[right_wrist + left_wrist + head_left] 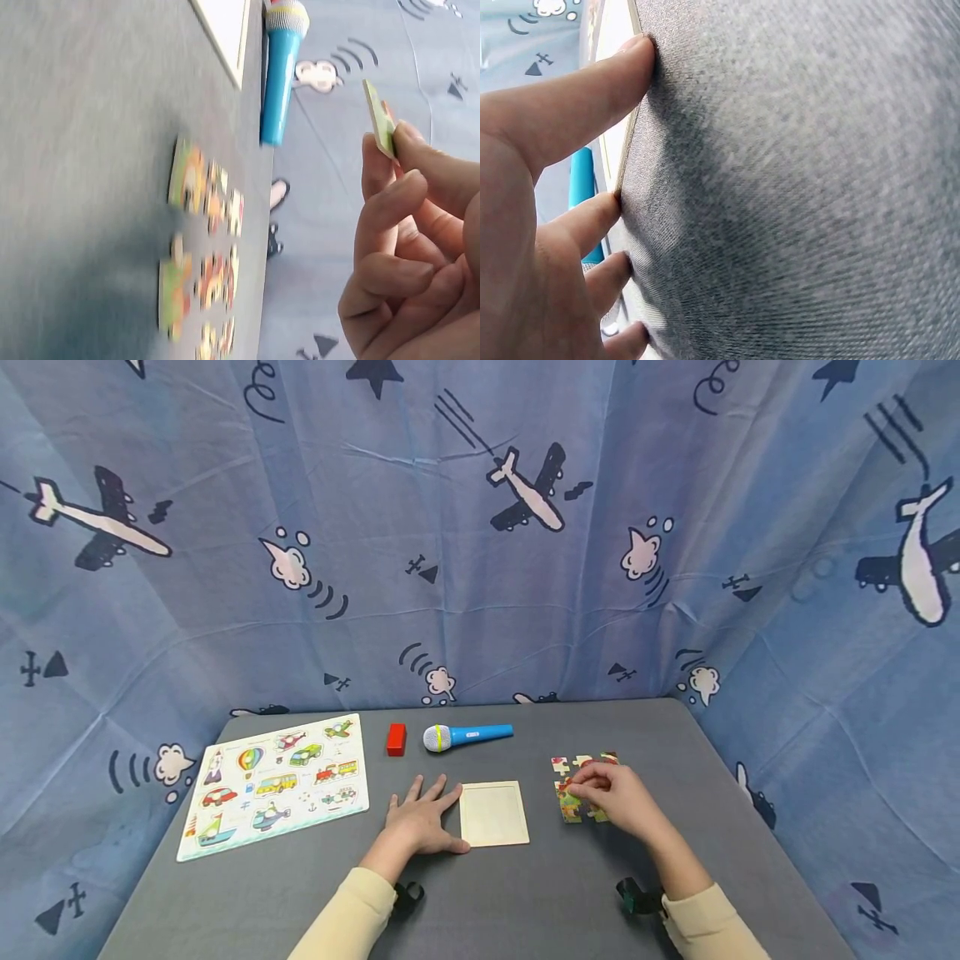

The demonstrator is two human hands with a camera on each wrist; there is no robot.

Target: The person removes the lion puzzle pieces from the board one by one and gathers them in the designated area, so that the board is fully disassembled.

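Observation:
My left hand lies on the table with fingers spread, its thumb and index fingertip at the left edge of a square pale wooden puzzle tray. In the left wrist view the thumb touches the tray's side. Raised over the right part of the table, my right hand pinches a thin puzzle piece between thumb and fingers; the piece shows green on its face. Below it several colourful jigsaw pieces lie in loose rows, partly hidden by that hand in the head view.
Behind the tray lies a blue toy microphone with a grey head. A red block sits left of it. A white board with vehicle pictures covers the table's left side. A blue patterned curtain hangs behind the grey table.

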